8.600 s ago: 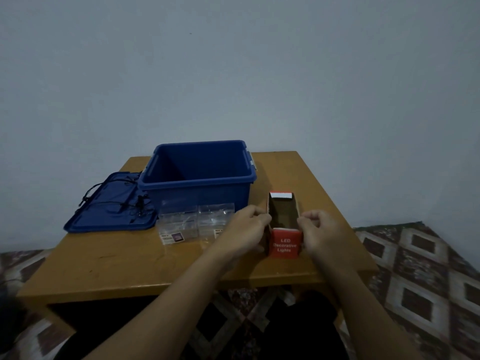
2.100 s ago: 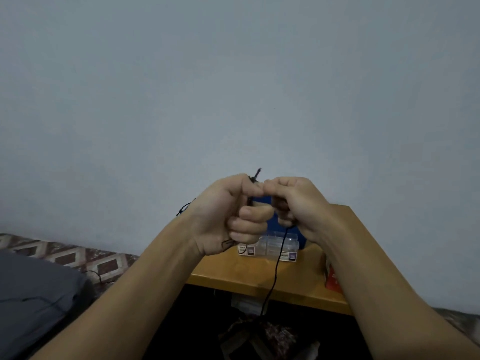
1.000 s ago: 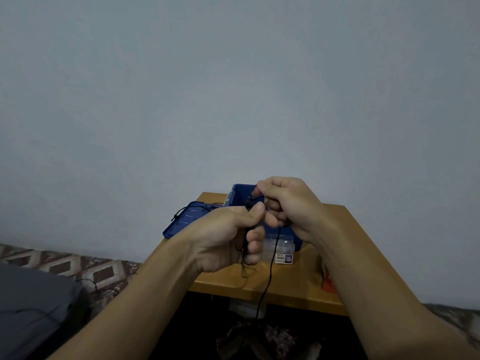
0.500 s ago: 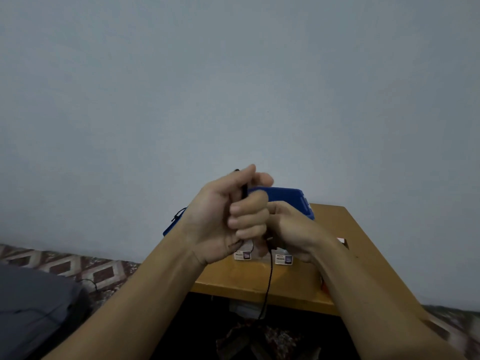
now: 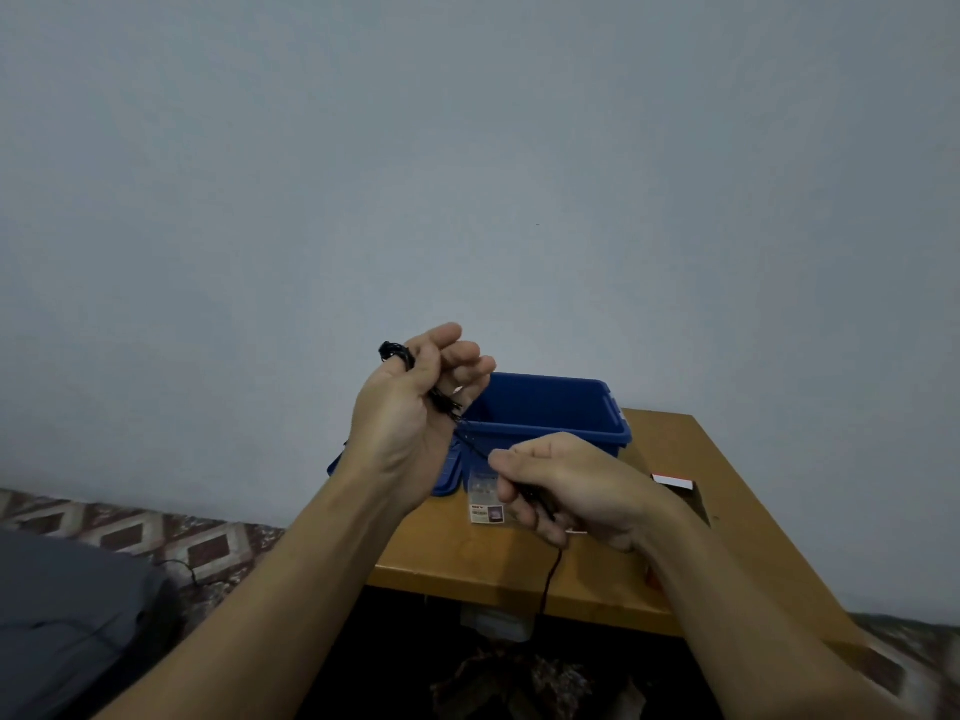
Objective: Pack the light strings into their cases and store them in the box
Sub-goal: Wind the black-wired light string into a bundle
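Note:
My left hand (image 5: 410, 407) is raised in front of the wall, with coils of a thin black light string (image 5: 397, 353) wound round its fingers and gripped there. The string runs down to my right hand (image 5: 566, 485), which pinches it over the table; the loose end hangs below the table edge. Behind my hands stands the open blue box (image 5: 550, 413). Clear plastic cases (image 5: 485, 498) lie in front of it, partly hidden by my right hand. The red-and-white carton (image 5: 672, 480) shows at the right, mostly behind my right forearm.
The wooden table (image 5: 691, 517) stands against a plain grey wall. The blue lid (image 5: 441, 472) lies left of the box, largely behind my left wrist. A patterned floor (image 5: 130, 532) and a grey cushion (image 5: 62, 610) are at the lower left.
My hands have come apart: the left one rose and turned with the coil on its fingers, and the right one dropped toward the table, drawing the string out between them.

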The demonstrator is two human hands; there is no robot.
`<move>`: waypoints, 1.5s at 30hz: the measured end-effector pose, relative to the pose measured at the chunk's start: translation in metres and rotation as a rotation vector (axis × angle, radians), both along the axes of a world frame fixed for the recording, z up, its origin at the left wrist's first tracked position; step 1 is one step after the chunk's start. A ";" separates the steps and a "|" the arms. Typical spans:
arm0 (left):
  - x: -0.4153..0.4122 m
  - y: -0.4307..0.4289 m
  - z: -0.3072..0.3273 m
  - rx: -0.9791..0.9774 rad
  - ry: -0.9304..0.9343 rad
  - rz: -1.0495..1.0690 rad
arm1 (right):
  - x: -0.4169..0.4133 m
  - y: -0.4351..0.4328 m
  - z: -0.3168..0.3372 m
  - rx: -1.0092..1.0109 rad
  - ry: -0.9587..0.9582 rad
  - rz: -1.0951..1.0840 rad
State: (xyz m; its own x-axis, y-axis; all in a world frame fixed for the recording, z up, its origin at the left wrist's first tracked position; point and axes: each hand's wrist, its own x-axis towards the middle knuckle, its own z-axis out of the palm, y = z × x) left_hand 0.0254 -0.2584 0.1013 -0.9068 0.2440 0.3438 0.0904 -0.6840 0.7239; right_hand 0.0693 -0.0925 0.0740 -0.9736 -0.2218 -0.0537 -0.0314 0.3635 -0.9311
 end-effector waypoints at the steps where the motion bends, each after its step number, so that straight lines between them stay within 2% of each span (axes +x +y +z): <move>1: -0.001 -0.002 0.001 -0.004 0.010 0.026 | 0.001 0.001 0.001 0.010 -0.001 0.009; 5: -0.010 -0.005 0.004 -0.063 0.060 0.181 | 0.004 0.003 0.006 0.056 0.014 0.015; 9: -0.018 -0.005 0.000 -0.321 0.155 0.313 | 0.008 0.002 0.012 -0.026 0.113 -0.005; 11: -0.017 -0.005 -0.002 -0.541 0.192 0.278 | 0.010 0.002 0.017 -0.146 0.148 0.047; 14: -0.013 -0.006 -0.001 -0.822 0.254 0.119 | 0.010 0.002 0.024 -0.302 0.244 0.031; 17: -0.009 -0.005 -0.002 -0.940 0.252 -0.012 | 0.009 0.002 0.029 -0.454 0.330 -0.034; 20: -0.005 -0.005 -0.002 -0.908 0.216 -0.172 | 0.011 0.003 0.037 -0.543 0.362 -0.032; 24: -0.002 -0.004 -0.003 -0.883 0.220 -0.429 | 0.014 0.004 0.048 -0.521 0.407 -0.001; 29: -0.008 -0.008 -0.003 -0.686 0.145 -0.667 | 0.013 0.003 0.053 -0.461 0.449 -0.132; 34: -0.010 -0.012 -0.001 -0.512 0.107 -0.912 | 0.006 0.005 0.044 -0.346 0.379 -0.253; 39: -0.010 -0.015 0.001 -0.372 0.138 -1.050 | 0.002 0.003 0.033 -0.310 0.367 -0.257; 45: -0.001 -0.014 0.002 -0.404 0.221 -1.019 | -0.001 -0.003 0.019 -0.191 0.333 -0.182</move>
